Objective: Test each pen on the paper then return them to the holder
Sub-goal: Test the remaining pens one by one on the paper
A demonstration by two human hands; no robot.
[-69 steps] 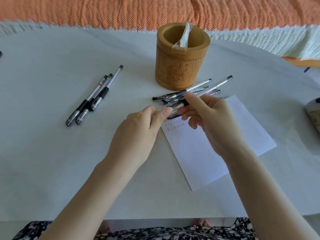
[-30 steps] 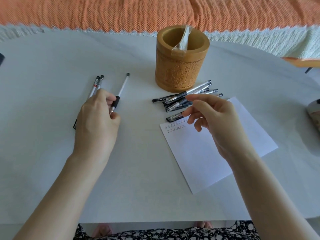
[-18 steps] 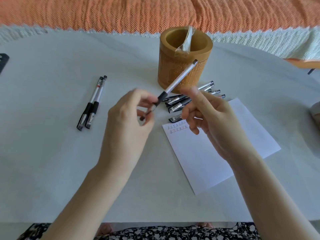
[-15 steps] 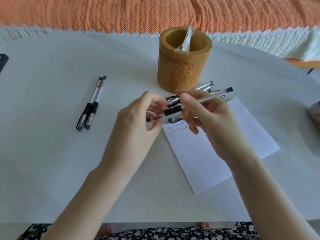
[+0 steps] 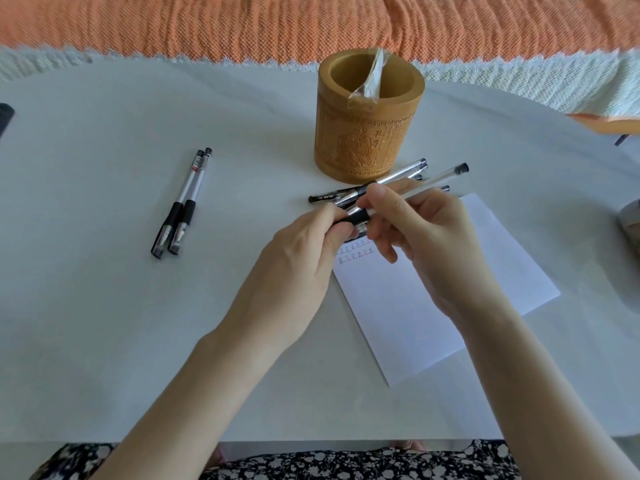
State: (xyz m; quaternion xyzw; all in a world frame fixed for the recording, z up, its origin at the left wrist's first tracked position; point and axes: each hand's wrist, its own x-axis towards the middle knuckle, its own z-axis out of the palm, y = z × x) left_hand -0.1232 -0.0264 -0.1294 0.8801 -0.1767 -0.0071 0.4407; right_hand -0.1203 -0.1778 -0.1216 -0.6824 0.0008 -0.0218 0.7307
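Note:
Both hands hold one clear pen with a black grip, level above the paper's top corner. My left hand pinches its cap end. My right hand grips the barrel, whose black end sticks out to the right. The white paper carries two short rows of small marks near my fingers. A carved bamboo holder stands upright behind, holding only a clear plastic wrapper. Several pens lie in a pile in front of the holder. Two capped pens lie side by side at the left.
The white table has its near edge at the bottom of the view. An orange woven cloth with a white fringe lies behind the table. A dark object shows at the left edge and a grey object at the right edge.
My left hand reached to the three pens at the left, picked one up and carried it to my right hand. Two pens stay at the left. Both hands now hold it level.

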